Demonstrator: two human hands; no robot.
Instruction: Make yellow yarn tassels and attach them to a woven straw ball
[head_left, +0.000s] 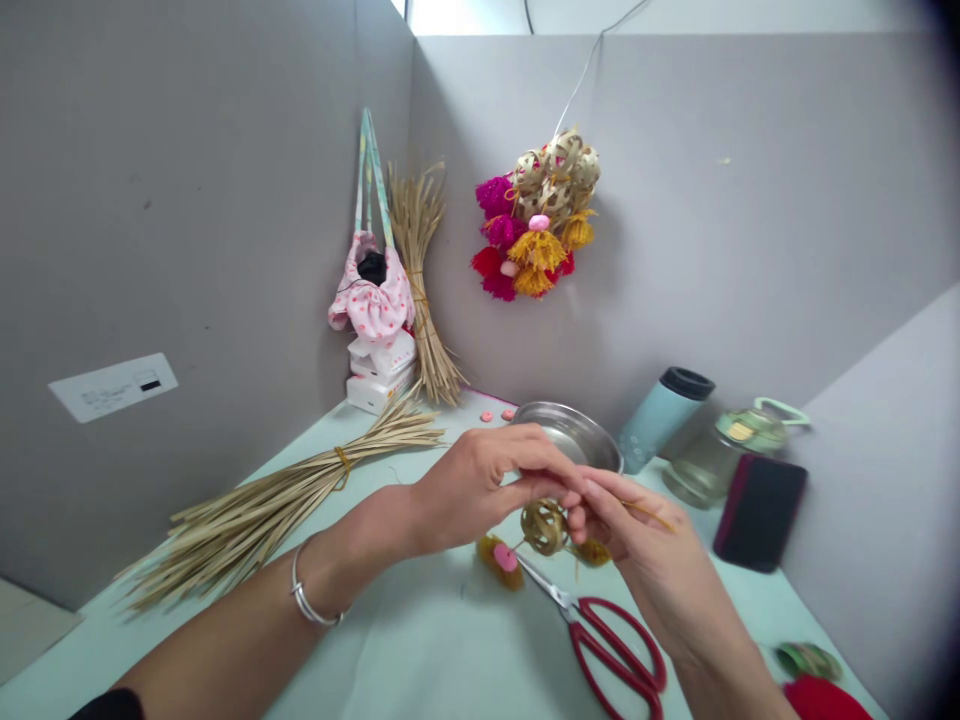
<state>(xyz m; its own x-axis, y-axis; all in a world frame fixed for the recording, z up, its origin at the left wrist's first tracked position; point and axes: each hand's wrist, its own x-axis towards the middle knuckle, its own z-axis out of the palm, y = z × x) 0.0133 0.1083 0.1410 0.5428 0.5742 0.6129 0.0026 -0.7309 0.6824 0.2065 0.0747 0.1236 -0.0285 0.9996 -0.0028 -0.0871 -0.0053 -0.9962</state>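
My left hand and my right hand meet above the table with their fingertips pinched together. A thin yellow cord runs from the pinch across my right hand. Just below my fingers hangs a small woven bamboo-strip ball, partly covered by them. Beside the ball are a pink bead and a mustard tassel; another mustard tassel is half hidden by my right hand. Red-handled scissors lie beneath, blades pointing toward the ball. Exactly where each fingertip grips the cord is hidden.
Bundled dry strips lie at left. Behind my hands stands a metal bowl, with a blue tumbler, a green-lidded jug and a phone at right. Finished tasselled balls hang on the partition.
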